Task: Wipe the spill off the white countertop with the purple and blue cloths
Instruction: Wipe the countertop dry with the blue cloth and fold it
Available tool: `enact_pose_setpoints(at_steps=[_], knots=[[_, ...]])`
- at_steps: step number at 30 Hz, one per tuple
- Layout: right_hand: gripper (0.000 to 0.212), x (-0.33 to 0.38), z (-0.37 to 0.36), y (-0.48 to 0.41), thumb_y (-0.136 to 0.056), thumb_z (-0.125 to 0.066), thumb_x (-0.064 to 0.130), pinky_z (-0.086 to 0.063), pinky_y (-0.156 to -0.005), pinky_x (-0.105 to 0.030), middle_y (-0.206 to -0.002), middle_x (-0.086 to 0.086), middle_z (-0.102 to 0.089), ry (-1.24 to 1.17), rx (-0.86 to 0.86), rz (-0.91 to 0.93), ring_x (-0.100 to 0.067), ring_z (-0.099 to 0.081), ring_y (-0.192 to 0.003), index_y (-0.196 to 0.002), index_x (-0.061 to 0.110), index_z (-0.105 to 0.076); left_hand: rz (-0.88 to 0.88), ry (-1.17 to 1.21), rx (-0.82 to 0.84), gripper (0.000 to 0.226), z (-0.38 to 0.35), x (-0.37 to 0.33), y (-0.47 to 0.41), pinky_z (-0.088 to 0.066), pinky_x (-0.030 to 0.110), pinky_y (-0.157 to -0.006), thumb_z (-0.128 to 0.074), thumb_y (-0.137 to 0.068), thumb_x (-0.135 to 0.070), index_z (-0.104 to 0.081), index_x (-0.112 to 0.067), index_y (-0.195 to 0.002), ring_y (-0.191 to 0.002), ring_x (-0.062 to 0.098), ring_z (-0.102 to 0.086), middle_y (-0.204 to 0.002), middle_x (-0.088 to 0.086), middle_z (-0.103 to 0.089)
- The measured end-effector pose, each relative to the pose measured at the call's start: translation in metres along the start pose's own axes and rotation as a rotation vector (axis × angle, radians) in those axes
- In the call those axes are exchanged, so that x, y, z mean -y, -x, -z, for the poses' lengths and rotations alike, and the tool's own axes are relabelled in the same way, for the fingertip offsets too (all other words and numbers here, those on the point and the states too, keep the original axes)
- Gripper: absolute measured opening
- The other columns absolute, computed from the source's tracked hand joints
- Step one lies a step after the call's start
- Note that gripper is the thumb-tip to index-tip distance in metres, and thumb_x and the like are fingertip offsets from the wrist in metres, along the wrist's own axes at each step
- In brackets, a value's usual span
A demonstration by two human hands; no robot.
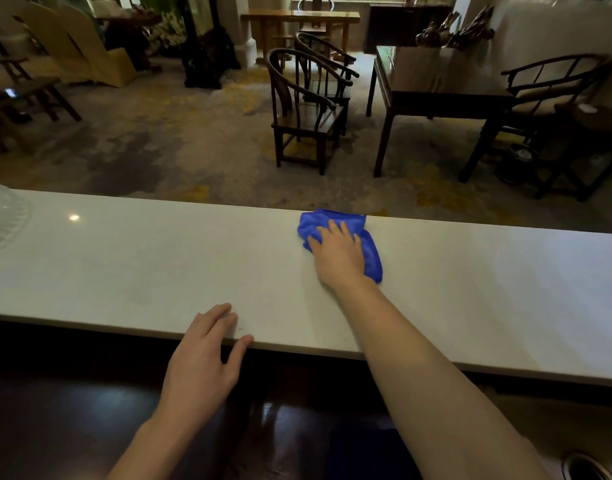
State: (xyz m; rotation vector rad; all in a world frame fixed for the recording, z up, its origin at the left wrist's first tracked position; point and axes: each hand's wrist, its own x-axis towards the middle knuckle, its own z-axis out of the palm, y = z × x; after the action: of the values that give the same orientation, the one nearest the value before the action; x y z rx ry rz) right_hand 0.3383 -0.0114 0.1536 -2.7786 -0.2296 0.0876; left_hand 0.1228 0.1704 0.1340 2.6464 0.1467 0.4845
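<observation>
A long white countertop runs across the view. Near its far edge lies a crumpled blue cloth, pressed flat under my right hand, whose fingers are spread on top of it. My left hand rests at the counter's near edge, fingertips on the white surface, holding nothing. No purple cloth is in view. I cannot make out a spill on the surface.
A clear glass dish sits at the counter's far left end. Below the near edge is a dark glossy lower surface. Beyond the counter stand dark wooden chairs and a table on carpet.
</observation>
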Motion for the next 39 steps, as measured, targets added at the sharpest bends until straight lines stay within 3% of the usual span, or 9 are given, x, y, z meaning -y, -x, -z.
enact_pose_setpoints(at_steps=[2, 13, 18, 20, 31, 35, 39], knots=[[0.047, 0.018, -0.007, 0.007, -0.106, -0.032, 0.044, -0.007, -0.122, -0.049, -0.166, -0.004, -0.024, -0.033, 0.024, 0.07, -0.027, -0.011, -0.154, -0.146, 0.023, -0.046, -0.005, -0.003, -0.005, 0.035, 0.0, -0.001, 0.0, -0.047, 0.039, -0.102, -0.07, -0.084, -0.032, -0.072, -0.007, -0.108, -0.116, 0.025, -0.062, -0.125, 0.005, -0.067], [0.047, 0.085, -0.024, 0.087, -0.103, -0.037, 0.048, -0.013, -0.121, -0.05, -0.161, -0.005, -0.034, -0.09, 0.131, 0.434, -0.025, -0.025, -0.148, -0.14, 0.025, -0.054, -0.013, -0.034, 0.027, 0.037, 0.001, -0.001, -0.001, -0.048, 0.026, -0.086, -0.076, -0.081, -0.027, -0.069, -0.011, -0.114, -0.109, 0.017, -0.062, -0.122, -0.001, -0.066], [0.041, 0.076, -0.029, 0.085, -0.101, -0.049, 0.032, -0.017, -0.118, -0.047, -0.163, -0.005, -0.031, 0.028, 0.039, 0.461, -0.025, -0.021, -0.149, -0.142, 0.029, -0.047, 0.003, -0.036, 0.014, 0.037, 0.001, -0.001, -0.001, -0.05, 0.031, -0.088, -0.077, -0.08, -0.028, -0.07, -0.009, -0.111, -0.112, 0.019, -0.062, -0.125, 0.002, -0.066], [0.042, 0.065, -0.027, 0.079, -0.099, -0.051, 0.023, -0.019, -0.118, -0.048, -0.164, -0.006, -0.029, 0.031, 0.024, 0.425, -0.027, -0.018, -0.151, -0.141, 0.028, -0.047, 0.005, -0.023, 0.003, 0.035, 0.0, 0.0, -0.001, -0.05, 0.032, -0.09, -0.077, -0.08, -0.028, -0.071, -0.01, -0.109, -0.112, 0.019, -0.062, -0.125, 0.002, -0.066], [0.044, -0.09, 0.03, 0.074, -0.101, -0.047, 0.016, -0.016, -0.123, -0.046, -0.162, -0.009, -0.033, 0.104, -0.213, -0.021, -0.029, -0.017, -0.153, -0.144, 0.023, -0.048, 0.012, -0.013, -0.009, 0.033, -0.003, 0.003, 0.0, -0.05, 0.034, -0.09, -0.074, -0.082, -0.03, -0.071, -0.012, -0.11, -0.116, 0.018, -0.06, -0.126, -0.001, -0.065], [0.04, -0.132, 0.046, 0.091, -0.103, -0.048, 0.025, -0.019, -0.122, -0.051, -0.162, -0.005, -0.033, 0.097, -0.268, -0.2, -0.028, -0.017, -0.153, -0.143, 0.025, -0.048, 0.021, -0.002, -0.004, 0.034, -0.003, 0.003, 0.0, -0.048, 0.032, -0.092, -0.073, -0.083, -0.031, -0.071, -0.012, -0.111, -0.116, 0.017, -0.06, -0.127, -0.001, -0.064], [0.04, -0.135, 0.044, 0.104, -0.104, -0.046, 0.03, -0.019, -0.123, -0.051, -0.162, -0.005, -0.035, 0.067, -0.271, -0.22, -0.028, -0.018, -0.153, -0.143, 0.021, -0.048, 0.011, -0.004, -0.005, 0.033, -0.004, 0.004, -0.001, -0.048, 0.033, -0.094, -0.074, -0.082, -0.03, -0.071, -0.011, -0.11, -0.116, 0.018, -0.06, -0.126, 0.0, -0.065]])
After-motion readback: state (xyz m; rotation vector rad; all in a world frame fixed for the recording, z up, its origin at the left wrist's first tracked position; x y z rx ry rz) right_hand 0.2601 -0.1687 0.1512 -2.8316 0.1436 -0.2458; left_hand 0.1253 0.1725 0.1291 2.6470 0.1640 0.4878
